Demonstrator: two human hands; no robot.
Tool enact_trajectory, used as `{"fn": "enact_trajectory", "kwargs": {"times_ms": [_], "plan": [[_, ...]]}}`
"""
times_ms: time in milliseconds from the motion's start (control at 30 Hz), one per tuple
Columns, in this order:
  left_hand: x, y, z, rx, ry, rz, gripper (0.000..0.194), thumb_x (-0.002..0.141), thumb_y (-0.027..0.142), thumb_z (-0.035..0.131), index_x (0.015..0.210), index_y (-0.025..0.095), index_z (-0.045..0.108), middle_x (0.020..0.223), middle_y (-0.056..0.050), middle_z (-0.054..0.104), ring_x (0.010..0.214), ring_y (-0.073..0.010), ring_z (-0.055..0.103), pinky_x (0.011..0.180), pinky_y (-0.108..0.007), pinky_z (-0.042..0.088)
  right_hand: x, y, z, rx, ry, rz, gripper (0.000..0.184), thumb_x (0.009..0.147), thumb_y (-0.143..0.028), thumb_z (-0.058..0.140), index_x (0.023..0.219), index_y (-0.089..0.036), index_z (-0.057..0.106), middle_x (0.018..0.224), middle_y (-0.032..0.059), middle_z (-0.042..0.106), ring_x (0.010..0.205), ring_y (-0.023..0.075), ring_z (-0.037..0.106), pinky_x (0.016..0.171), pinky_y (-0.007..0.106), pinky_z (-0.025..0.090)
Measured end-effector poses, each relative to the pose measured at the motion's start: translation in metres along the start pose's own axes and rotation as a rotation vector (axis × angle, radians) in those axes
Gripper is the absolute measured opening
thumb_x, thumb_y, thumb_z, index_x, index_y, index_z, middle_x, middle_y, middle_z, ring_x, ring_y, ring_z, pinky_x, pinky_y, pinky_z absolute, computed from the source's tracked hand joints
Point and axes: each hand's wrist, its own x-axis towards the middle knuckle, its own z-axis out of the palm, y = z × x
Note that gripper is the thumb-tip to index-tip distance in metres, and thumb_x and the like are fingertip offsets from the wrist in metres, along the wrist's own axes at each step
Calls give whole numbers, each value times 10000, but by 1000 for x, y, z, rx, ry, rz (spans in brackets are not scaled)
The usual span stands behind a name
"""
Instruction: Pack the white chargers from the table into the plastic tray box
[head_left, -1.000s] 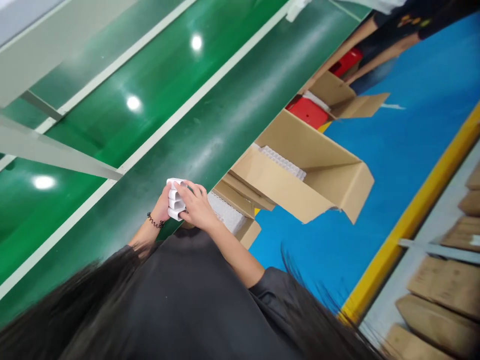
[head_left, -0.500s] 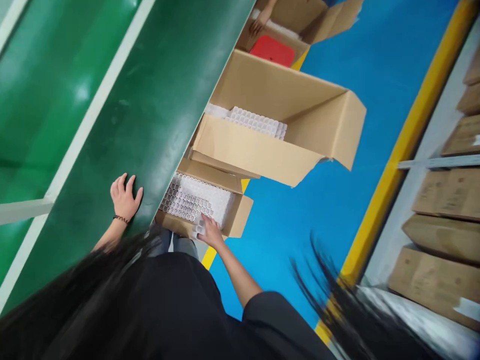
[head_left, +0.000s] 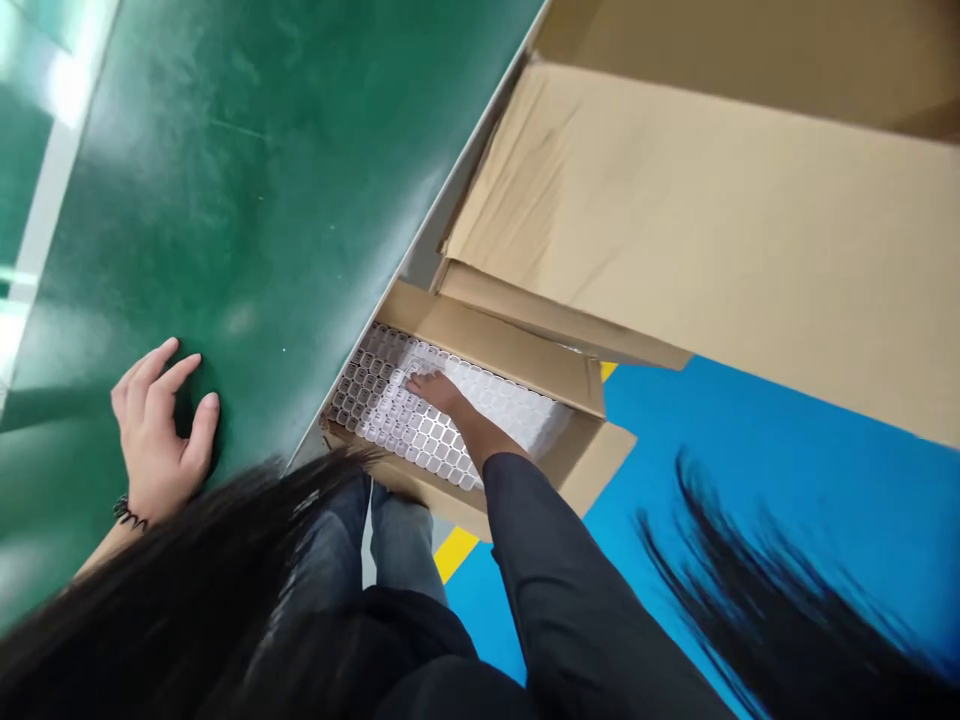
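Note:
My left hand (head_left: 161, 425) rests on the green table surface (head_left: 247, 190), fingers loosely spread, with nothing in it. My right hand (head_left: 442, 392) reaches down into a small cardboard box (head_left: 517, 352) beside the table edge. It lies on top of several small white plastic parts (head_left: 390, 415) packed in rows. Its fingertips press among the parts, and I cannot see whether they grip one.
A large cardboard box (head_left: 705, 230) stands just behind the small one, its flap leaning over it. The floor (head_left: 787, 470) is blue with a yellow mark (head_left: 454, 552). My dark hair (head_left: 180, 600) hangs across the lower part of the view.
My head has dropped closer to the boxes. My right hand moved from the box's near edge deeper among the white parts. My left hand stayed on the green table.

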Motion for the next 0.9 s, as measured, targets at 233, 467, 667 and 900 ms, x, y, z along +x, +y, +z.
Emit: {"fn": "enact_trajectory", "kwargs": {"times_ms": [233, 467, 667, 900], "plan": [[0, 1, 1, 12, 9, 0, 489, 869, 244, 639, 1348, 200, 552, 1444, -131, 516, 1332, -297, 468, 1129, -526, 340, -10, 6, 10, 22, -48, -92, 490, 890, -10, 393, 1287, -230, 577, 1409, 90, 560, 1097, 241, 584, 903, 375, 411], [2, 2, -2, 16, 27, -2, 460, 879, 263, 618, 1332, 206, 558, 1441, -117, 522, 1330, -283, 474, 1136, -509, 352, -9, -8, -7, 151, -33, 45, 629, 801, -21, 525, 1374, -278, 547, 1527, 50, 459, 1231, 285, 542, 1003, 428, 413], [3, 4, -2, 21, 19, -33, 447, 886, 299, 595, 1326, 229, 557, 1454, -91, 515, 1340, -275, 474, 1151, -509, 352, -23, -15, -11, 290, 71, 383, 577, 863, -128, 579, 1430, -183, 487, 1472, 168, 480, 1249, 330, 530, 986, 438, 454], [4, 4, -2, 13, 26, -18, 424, 888, 290, 597, 1294, 171, 578, 1428, -135, 530, 1328, -283, 477, 1144, -498, 353, -6, -26, 2, 475, 94, 685, 415, 952, -353, 588, 1329, -191, 529, 1376, 106, 533, 1200, 254, 565, 984, 482, 505]]}}
